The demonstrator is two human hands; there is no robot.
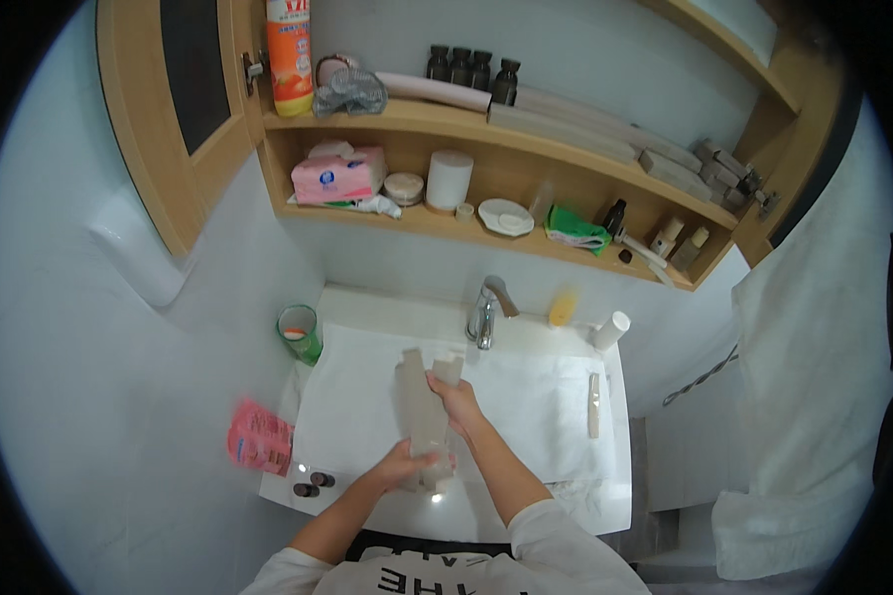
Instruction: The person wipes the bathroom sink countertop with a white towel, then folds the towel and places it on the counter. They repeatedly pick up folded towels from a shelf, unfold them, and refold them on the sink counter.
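Both my hands hold a long, narrow beige-grey carton [426,416] above the white cloth [357,401] spread over the washbasin. It looks like thin cardboard, with flaps sticking out at the far end. My left hand [403,462] grips its near end, thumb on top. Farther up, my right hand [458,405] clasps its right side, fingertips near the far flaps. Whether this is one opened carton or two pieces side by side, I cannot tell. On the cloth's right side lies a slim strip-like beige packet [594,405].
Behind the cloth stands a chrome faucet [485,316]. A green cup [300,335], a pink pouch [260,439] and two small dark bottles [314,485] line the left side. A white bottle [612,331] tilts at the back right. Above hangs an open wooden cabinet [417,119] with toiletries.
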